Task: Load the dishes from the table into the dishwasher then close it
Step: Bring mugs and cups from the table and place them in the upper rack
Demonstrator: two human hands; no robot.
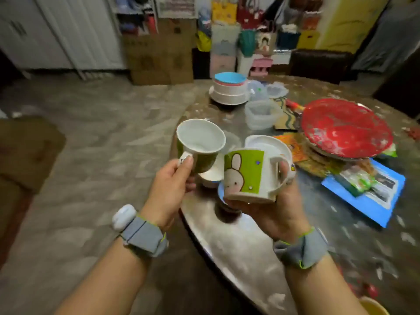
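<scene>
Both forearms come in from the bottom of the view, each with a grey wrist strap [145, 235]. Left hand [172, 178] pinches the handle of a green-and-white mug [200, 144], thumb on top of the handle, mug tipped so its open mouth faces the camera. Right hand [270, 208] cradles a rabbit mug [247, 176] from underneath, fingers hooked through its handle, mug tilted with its base toward the camera. Both mugs hang right over the near edge of the round table [238, 253], close to each other but not touching as far as I can see.

Left of the table edge it's all open tiled floor [91, 155], plenty of room that way. Behind the mugs there's a white bowl [272, 144], then a big red plate [345, 128] on the right, clear plastic tubs [261, 114] mid-table and a stack of white bowls [229, 89] at the far rim. Cardboard boxes [159, 53] sit beyond on the floor.
</scene>
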